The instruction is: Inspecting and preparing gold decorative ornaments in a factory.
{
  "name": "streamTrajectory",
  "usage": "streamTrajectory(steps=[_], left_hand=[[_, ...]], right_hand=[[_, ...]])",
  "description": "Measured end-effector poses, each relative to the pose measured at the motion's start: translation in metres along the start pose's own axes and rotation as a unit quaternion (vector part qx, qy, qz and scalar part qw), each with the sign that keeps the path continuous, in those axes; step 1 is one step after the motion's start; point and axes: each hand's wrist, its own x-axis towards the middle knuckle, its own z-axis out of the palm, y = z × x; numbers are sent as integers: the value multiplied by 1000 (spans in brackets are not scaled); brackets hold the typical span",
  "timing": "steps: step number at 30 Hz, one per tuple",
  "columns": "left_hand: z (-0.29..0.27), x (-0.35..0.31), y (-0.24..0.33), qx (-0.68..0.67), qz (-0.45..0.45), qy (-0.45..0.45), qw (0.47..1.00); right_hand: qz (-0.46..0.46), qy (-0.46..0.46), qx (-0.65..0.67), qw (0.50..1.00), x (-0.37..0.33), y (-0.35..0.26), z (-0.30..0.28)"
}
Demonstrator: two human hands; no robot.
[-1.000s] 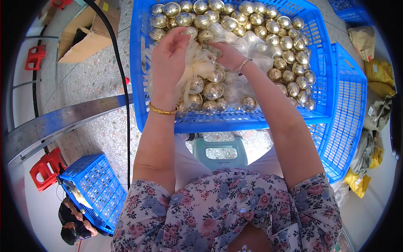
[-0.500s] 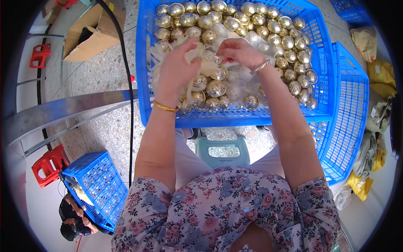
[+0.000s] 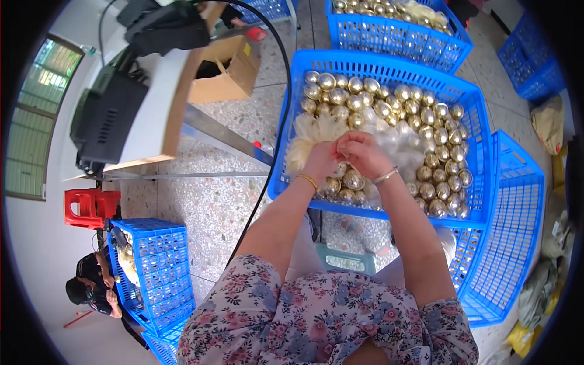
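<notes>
My left hand (image 3: 321, 162) and my right hand (image 3: 365, 157) meet fingertip to fingertip over a blue plastic crate (image 3: 383, 62). Both have their fingers pinched together, and whatever lies between them is too small or hidden to make out. Shiny gold balls with a pierced pattern, such as this gold ball (image 3: 353, 179), fill much of the crate. Beside my left hand lies a heap of cream ribbon-like strips (image 3: 321, 126). Sheer whitish material (image 3: 406, 143) spreads among the balls to the right of my hands.
Another crate of gold balls (image 3: 395, 47) stands beyond mine. An empty-looking blue crate (image 3: 510, 225) leans at the right. Left are a table (image 3: 159, 91) with black equipment, a hanging black cable (image 3: 286, 79) and a cardboard box (image 3: 234, 76). A person (image 3: 91, 283) sits by stacked crates lower left.
My hands have come together; they were apart before, the left one with its fingers spread. The view has swung left, so the crate now appears farther right and lower.
</notes>
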Motion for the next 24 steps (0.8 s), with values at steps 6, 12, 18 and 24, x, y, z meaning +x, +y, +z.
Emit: streamTrajectory(steps=[6,12,18,24], left_hand=[[-11,-4,22,140,-58,-44,988],[-33,-16,84,-174,72,162,969],[-28,-61,143,-308,20,-55,950],[-17,-70,153,-308,-22,-52,950]], right_hand=[[-136,-68,12,988,-40,-76,41],[-46,44,-193,979,-70,-61,23],[-67,52,-378,922,-105,-24,12],[-57,99,-204,972,-135,-28,13]])
